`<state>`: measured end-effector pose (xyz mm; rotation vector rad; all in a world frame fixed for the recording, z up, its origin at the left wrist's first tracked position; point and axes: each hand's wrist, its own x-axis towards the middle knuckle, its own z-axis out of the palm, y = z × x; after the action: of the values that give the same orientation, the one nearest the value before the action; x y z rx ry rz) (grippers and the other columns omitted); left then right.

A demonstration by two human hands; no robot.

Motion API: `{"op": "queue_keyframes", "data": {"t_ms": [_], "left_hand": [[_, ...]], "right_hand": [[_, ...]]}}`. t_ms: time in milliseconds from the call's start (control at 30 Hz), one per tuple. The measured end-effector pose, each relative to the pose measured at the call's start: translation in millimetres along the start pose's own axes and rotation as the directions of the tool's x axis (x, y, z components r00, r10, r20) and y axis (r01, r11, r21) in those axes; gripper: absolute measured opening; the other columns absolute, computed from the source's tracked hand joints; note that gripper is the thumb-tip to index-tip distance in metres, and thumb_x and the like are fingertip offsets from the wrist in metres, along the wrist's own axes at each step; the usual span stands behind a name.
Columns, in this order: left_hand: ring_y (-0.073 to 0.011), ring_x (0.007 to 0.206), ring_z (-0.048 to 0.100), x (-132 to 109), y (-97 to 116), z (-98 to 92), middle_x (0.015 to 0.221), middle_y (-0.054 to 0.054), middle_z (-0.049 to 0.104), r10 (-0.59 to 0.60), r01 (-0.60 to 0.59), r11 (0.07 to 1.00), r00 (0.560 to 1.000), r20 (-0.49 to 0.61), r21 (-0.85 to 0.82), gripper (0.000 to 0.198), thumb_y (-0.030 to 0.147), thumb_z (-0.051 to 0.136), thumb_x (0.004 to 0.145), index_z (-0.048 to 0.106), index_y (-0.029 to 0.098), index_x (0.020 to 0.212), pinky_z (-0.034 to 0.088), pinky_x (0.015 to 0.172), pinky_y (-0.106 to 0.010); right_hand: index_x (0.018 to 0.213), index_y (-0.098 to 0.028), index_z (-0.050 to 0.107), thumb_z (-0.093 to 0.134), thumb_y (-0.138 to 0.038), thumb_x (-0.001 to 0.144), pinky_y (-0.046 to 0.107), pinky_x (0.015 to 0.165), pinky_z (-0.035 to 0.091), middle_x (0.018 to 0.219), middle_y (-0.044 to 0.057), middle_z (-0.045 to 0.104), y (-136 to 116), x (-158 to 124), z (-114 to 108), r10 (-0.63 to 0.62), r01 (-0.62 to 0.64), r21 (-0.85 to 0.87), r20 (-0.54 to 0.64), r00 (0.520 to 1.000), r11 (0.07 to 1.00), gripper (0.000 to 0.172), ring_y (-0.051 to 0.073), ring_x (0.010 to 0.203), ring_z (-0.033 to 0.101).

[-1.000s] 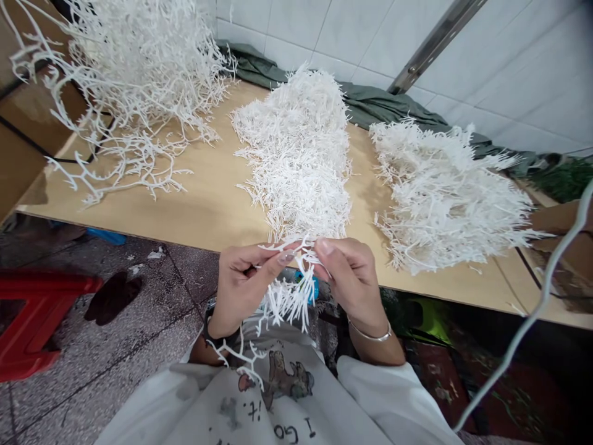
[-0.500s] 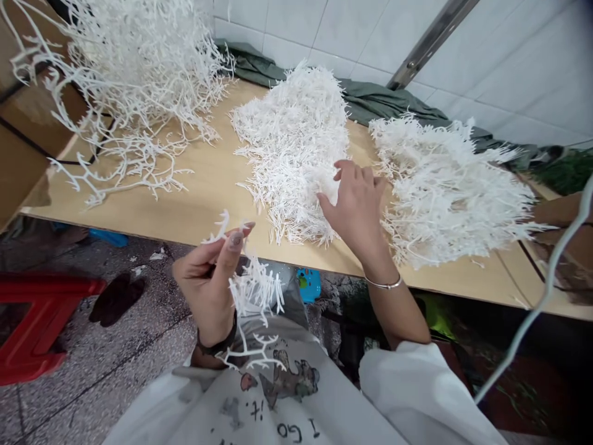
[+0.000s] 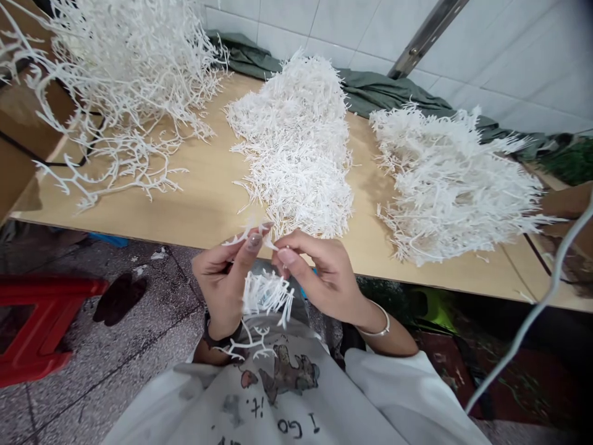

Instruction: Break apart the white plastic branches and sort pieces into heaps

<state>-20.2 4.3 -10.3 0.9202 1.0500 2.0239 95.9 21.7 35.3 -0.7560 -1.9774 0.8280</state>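
My left hand (image 3: 223, 285) is closed in a pinch on a white plastic branch (image 3: 252, 340), its forked end hanging down in front of my shirt. A bunch of small white sprigs (image 3: 269, 294) sits along this branch below my fingers. Beside it, my right hand (image 3: 328, 279) is also closed, thumb and forefinger pinching a small white sprig (image 3: 274, 245) against the branch near my left fingertips. Whether the two pieces are joined there I cannot tell. Just beyond my hands, a pile of loose white sprigs (image 3: 296, 142) lies on the table (image 3: 204, 210).
Bare branching stems (image 3: 134, 74) are heaped on the left, and fuller white branches (image 3: 458, 185) on the right. Green cloth (image 3: 370, 89) runs along the tiled wall. A red stool (image 3: 50, 327) stands at left; a pale cable (image 3: 523, 334) crosses at right.
My right hand has come back from the middle pile to my left hand, now pinching a small sprig. The left hand still holds the branch and has shifted slightly right.
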Motion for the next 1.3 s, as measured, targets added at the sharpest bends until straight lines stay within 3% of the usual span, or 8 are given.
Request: {"op": "queue_keyframes", "data": {"t_ms": [167,333,500,567,833,1000,1167,1300], "left_hand": [[-0.0081,0.056,0.065,9.2,4.3,-4.2,0.08,0.003,0.077,0.076,-0.075,0.997,0.995,-0.07,0.016,0.006,0.027,0.072,0.081,0.077,0.029,0.081,0.051,0.05,-0.023],[-0.0015,0.034,0.028,37.1,10.2,-14.3,0.039,0.009,0.036,0.117,-0.119,0.993,0.953,-0.28,0.01,0.014,0.03,0.069,0.084,0.076,0.023,0.074,0.031,0.037,-0.02],[-0.01,0.048,0.059,24.4,4.0,0.6,0.046,0.006,0.053,-0.025,0.021,0.999,0.987,-0.161,-0.025,0.018,0.039,0.076,0.074,0.073,0.024,0.065,0.05,0.05,-0.026],[-0.0137,0.061,0.068,18.7,0.1,6.9,0.063,0.001,0.069,-0.105,0.099,0.994,0.987,-0.124,-0.049,0.015,0.039,0.076,0.074,0.075,0.024,0.075,0.056,0.057,-0.028],[-0.016,0.076,0.073,13.0,2.4,16.8,0.081,0.0,0.077,0.047,-0.046,0.999,0.993,-0.112,0.012,0.01,0.033,0.072,0.08,0.076,0.025,0.085,0.059,0.071,-0.029],[-0.0105,0.069,0.07,4.1,4.7,15.7,0.079,0.002,0.077,0.261,-0.241,0.963,0.945,-0.199,0.118,0.006,0.027,0.073,0.079,0.076,0.024,0.083,0.055,0.065,-0.022],[-0.0097,0.063,0.063,1.2,9.1,7.4,0.075,0.001,0.073,0.159,-0.16,0.981,0.987,0.019,0.106,0.012,0.033,0.07,0.081,0.075,0.021,0.082,0.049,0.059,-0.022],[-0.0084,0.05,0.045,3.5,8.6,-1.0,0.059,0.001,0.055,-0.09,0.085,0.996,0.938,0.335,0.03,0.045,0.052,0.047,0.092,0.067,0.018,0.071,0.035,0.048,-0.023]], "right_hand": [[0.08,-0.022,0.057,0.045,-0.016,0.093,0.025,0.046,0.038,0.06,-0.003,0.052,-5.6,-15.7,-1.5,-0.117,0.108,-0.048,-0.288,0.95,0.993,0.019,0.007,0.049,0.048],[0.075,-0.023,0.061,0.046,-0.021,0.093,0.031,0.042,0.029,0.06,-0.002,0.038,-17.8,-26.2,-18.2,-0.311,0.079,-0.314,-0.812,0.493,0.946,0.024,0.009,0.043,0.037],[0.122,-0.023,0.052,0.048,-0.017,0.089,0.039,0.077,0.05,0.099,0.007,0.058,16.5,-3.2,-31.8,-0.146,-0.135,-0.551,-0.435,0.888,0.823,0.034,0.02,0.089,0.057],[0.126,-0.019,0.048,0.046,-0.02,0.088,0.05,0.096,0.043,0.12,0.014,0.054,33.8,7.9,-32.0,-0.035,-0.186,-0.627,-0.323,0.946,0.757,0.038,0.028,0.114,0.05],[0.096,-0.02,0.062,0.035,-0.054,0.095,0.031,0.076,0.049,0.09,0.006,0.066,14.5,-16.6,-4.7,0.05,-0.052,-0.036,-0.052,0.997,0.998,0.043,0.016,0.086,0.063],[0.127,-0.019,0.044,0.069,-0.057,0.073,0.035,0.077,0.05,0.105,0.011,0.063,18.4,-30.0,7.7,-0.185,0.135,-0.32,-0.13,0.974,0.938,0.07,0.022,0.094,0.06],[0.099,-0.015,0.055,0.044,-0.027,0.094,0.03,0.062,0.043,0.08,0.007,0.064,19.4,-27.1,2.5,-0.373,0.348,-0.541,0.068,0.925,0.766,0.017,0.016,0.069,0.056],[0.074,-0.017,0.049,0.037,-0.022,0.097,0.023,0.053,0.035,0.06,-0.001,0.05,5.6,-29.1,3.2,-0.268,0.22,-0.388,-0.072,0.961,0.895,0.026,0.009,0.053,0.044]]}}
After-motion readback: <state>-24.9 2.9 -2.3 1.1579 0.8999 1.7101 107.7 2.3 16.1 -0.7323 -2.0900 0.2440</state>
